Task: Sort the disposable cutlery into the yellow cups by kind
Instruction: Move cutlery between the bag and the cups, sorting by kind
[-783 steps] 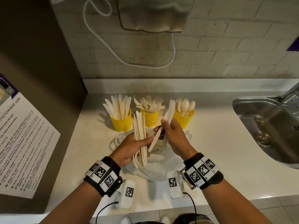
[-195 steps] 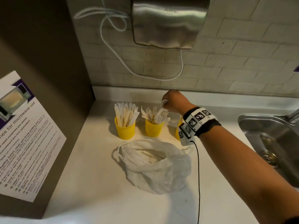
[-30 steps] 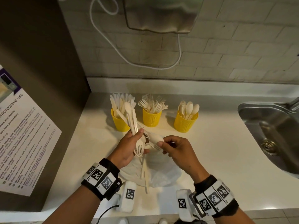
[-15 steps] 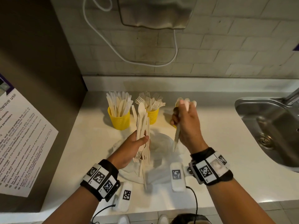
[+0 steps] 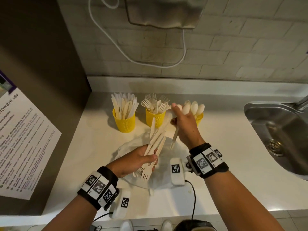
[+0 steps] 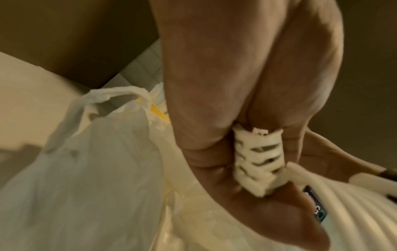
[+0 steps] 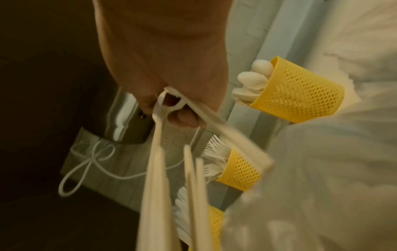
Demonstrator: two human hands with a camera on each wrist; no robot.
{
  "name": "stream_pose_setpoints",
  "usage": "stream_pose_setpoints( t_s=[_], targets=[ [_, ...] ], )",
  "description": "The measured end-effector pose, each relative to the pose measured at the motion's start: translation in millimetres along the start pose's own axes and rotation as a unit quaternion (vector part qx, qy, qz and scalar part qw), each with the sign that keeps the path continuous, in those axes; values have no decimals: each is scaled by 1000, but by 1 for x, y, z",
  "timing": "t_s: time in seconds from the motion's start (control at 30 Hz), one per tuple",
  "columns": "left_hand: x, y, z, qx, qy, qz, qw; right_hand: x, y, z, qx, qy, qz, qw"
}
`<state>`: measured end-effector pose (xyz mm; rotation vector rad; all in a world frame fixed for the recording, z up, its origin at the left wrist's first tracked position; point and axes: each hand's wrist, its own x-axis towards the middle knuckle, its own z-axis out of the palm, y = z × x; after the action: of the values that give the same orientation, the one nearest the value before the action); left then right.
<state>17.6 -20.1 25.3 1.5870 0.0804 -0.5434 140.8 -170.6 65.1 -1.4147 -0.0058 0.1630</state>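
Our left hand (image 5: 135, 161) grips a fork bundle (image 5: 154, 145) over the bag (image 5: 123, 149); our right hand (image 5: 185, 125) pinches a spoon (image 5: 175, 135) before the spoon cup (image 5: 200, 118), hiding it partly. Sink (image 5: 275, 135) right of the cups.

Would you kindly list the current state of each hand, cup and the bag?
Left hand: grips a bundle of cutlery, fork tines down.
Right hand: holds one spoon, bowl up.
Left cup: upright, holding knives.
Middle cup: upright, holding forks.
Right cup: upright, holding spoons.
Plastic bag: lying crumpled on the counter.
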Motion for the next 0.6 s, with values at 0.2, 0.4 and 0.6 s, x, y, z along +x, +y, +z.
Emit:
stream_pose_setpoints(
  t_s=[0.2, 0.4, 0.6],
  targets=[
    [2, 1, -6, -81, 40, -10, 996, 11, -16, -9, 113, -5, -26, 993],
    [9, 6, -11, -136, 54, -8, 989, -13, -2, -8, -249, -163, -83, 951],
    [10, 8, -11, -149, 28, 4, 988, -20, 22, -5, -325, -198, -2, 925]
  ],
)
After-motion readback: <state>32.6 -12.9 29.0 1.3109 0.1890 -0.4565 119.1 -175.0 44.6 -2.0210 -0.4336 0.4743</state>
